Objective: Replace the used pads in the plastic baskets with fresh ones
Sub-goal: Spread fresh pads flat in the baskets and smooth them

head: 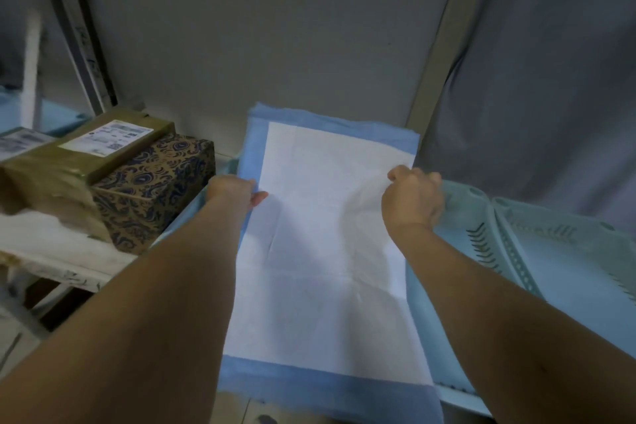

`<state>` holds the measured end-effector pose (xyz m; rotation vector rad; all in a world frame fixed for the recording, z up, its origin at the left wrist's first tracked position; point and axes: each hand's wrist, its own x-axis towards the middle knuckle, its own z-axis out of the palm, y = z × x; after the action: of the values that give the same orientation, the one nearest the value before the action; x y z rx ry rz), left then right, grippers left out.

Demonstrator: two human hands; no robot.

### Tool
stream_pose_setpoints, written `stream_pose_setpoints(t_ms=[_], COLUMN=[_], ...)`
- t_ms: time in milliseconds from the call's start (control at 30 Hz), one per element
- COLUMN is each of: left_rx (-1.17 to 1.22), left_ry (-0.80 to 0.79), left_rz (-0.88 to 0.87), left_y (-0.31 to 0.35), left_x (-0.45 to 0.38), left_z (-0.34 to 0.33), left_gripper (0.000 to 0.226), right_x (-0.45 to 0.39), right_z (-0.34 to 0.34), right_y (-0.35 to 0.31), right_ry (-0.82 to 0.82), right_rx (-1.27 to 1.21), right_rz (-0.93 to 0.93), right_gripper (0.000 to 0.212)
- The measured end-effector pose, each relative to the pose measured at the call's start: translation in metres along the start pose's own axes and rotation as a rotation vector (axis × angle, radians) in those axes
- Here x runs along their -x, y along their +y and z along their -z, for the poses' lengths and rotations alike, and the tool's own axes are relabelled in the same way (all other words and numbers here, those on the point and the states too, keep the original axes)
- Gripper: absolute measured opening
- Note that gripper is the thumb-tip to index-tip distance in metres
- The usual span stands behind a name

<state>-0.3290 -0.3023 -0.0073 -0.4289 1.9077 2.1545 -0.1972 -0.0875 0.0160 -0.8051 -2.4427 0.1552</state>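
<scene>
I have the left hand (pixel 234 194) and right hand (pixel 414 198) each pinching a side edge of the fresh pad (pixel 323 251), spread over the basket (pixel 457 203). I'd keep it taut, centre it, then press edges down evenly.

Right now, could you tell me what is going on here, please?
A person is spreading a white absorbent pad with blue edging over a pale blue plastic basket. The left hand grips the pad's left edge and the right hand its right edge. It looks clean and is not yet pressed flat. Two boxes sit to the left.
</scene>
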Motion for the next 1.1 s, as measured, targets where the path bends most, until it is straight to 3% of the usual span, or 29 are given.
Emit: stream_pose_setpoints(t_ms=[167, 267, 567, 767, 1000, 1100], left_rx=[-0.103, -0.349, -0.65, -0.906, -1.334, -1.374], left_ry=[0.254, 0.371, 0.31, 0.393, 0.383, 0.315], left_rz=[-0.081, -0.207, -0.308, -0.348, -0.327, -0.342], left_y=[0.029, 0.032, 0.009, -0.014, -0.03, -0.023], left_x=[-0.019, -0.019, -0.056, -0.068, -0.072, -0.069], left_z=[0.019, 0.017, -0.017, -0.023, -0.028, -0.033], left_gripper=[0.04, 0.041, 0.029, 0.026, 0.033, 0.035], right_x=[-0.011, -0.021, -0.036, -0.036, -0.038, -0.039], right_z=[-0.02, -0.037, -0.089, -0.108, -0.128, -0.135], right_y=[-0.049, -0.069, -0.078, -0.072, -0.074, -0.075], right_ry=[-0.246, -0.357, -0.519, -0.479, -0.481, -0.507], right_rx=[-0.016, -0.03, 0.044, 0.15, 0.497, 0.608], right_rz=[-0.082, -0.12, -0.109, -0.009, 0.245, 0.29], right_gripper=[0.034, 0.032, 0.032, 0.033, 0.026, 0.031])
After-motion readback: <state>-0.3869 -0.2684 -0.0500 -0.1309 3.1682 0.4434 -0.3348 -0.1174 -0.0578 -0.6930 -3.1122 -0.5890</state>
